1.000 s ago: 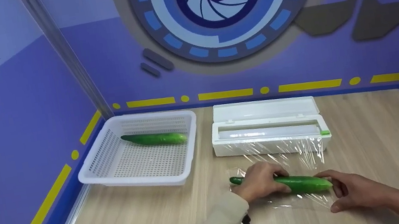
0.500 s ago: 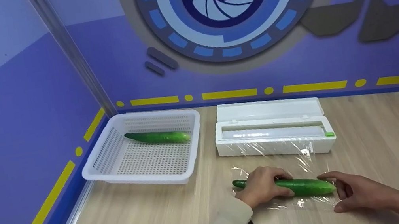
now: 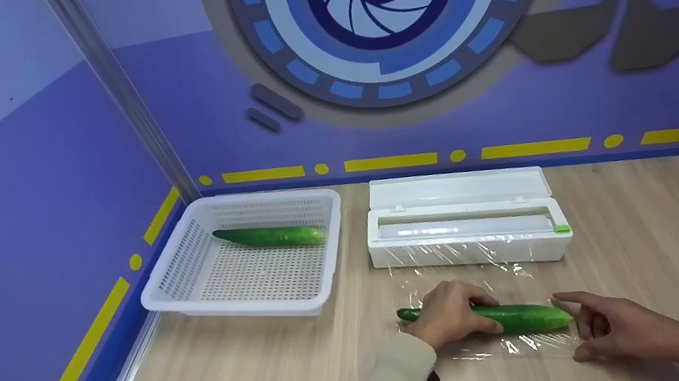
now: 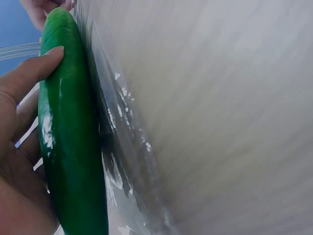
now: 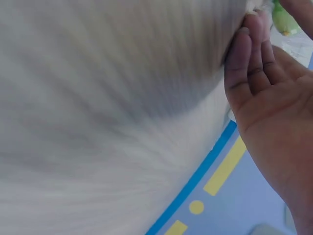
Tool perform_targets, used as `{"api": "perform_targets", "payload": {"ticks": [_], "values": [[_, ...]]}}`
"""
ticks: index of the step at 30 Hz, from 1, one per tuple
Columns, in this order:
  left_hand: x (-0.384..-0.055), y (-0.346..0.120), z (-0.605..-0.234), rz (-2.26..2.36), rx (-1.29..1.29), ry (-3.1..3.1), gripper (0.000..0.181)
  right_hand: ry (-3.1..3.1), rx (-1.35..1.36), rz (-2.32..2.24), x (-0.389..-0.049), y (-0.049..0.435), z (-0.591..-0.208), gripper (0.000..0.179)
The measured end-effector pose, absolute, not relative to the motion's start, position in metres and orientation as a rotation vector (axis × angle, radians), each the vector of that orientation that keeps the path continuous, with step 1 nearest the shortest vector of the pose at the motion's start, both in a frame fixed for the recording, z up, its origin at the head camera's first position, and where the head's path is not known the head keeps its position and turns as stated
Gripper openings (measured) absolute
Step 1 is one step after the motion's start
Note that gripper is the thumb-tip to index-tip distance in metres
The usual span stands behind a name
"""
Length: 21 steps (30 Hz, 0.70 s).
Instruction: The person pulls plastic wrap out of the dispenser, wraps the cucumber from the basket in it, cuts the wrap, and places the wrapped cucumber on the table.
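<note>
A green cucumber (image 3: pixel 527 318) lies on a sheet of clear plastic wrap (image 3: pixel 474 354) drawn out from a white dispenser box (image 3: pixel 472 252). My left hand (image 3: pixel 451 314) grips the cucumber around its middle from above. In the left wrist view the thumb (image 4: pixel 55 53) lies along the cucumber (image 4: pixel 68 127), and the fingers pass behind it. My right hand (image 3: pixel 637 328) is just beyond the cucumber's pale end, at the film's right edge, thumb and index finger apart. The right wrist view shows the right hand (image 5: pixel 281 107) with gently bent fingers, tips down at the tabletop.
At the back left stands a white perforated basket (image 3: pixel 232 309) with a second cucumber (image 3: pixel 272 236) in it. The dispenser's lid (image 3: pixel 458 188) is raised, showing the film roll (image 3: pixel 464 226). A green cutter slider (image 3: pixel 561 229) sits at its right end. Blue panels enclose the wooden table (image 3: pixel 644 224).
My right hand has shifted slightly right, away from the cucumber's end, its index finger now off the cucumber. The left hand keeps its grip. The whole view shifted a little early on.
</note>
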<state>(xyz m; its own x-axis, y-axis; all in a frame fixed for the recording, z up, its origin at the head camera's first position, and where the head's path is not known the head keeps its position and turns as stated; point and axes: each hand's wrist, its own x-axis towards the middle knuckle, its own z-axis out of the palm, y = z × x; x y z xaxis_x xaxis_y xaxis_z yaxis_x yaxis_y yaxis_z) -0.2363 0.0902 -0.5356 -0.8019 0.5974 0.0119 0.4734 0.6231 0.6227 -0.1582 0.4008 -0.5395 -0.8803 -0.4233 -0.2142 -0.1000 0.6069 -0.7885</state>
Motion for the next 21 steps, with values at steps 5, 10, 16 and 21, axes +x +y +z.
{"api": "perform_targets", "payload": {"ticks": [5,10,16,21], "values": [[-0.237,0.092,-0.530,0.917,0.885,2.647,0.034,2.596,-0.374,-1.168,-0.149,0.399,-0.540,0.066],[-0.237,0.092,-0.528,0.895,0.891,2.658,0.033,2.577,-0.488,-1.160,-0.142,0.396,-0.545,0.041],[-0.237,0.092,-0.528,0.860,0.867,2.680,0.032,2.693,-0.720,-1.105,-0.139,0.391,-0.552,0.017],[-0.237,0.093,-0.527,0.823,0.835,2.699,0.033,2.767,-0.680,-1.017,-0.137,0.383,-0.552,0.019]]}}
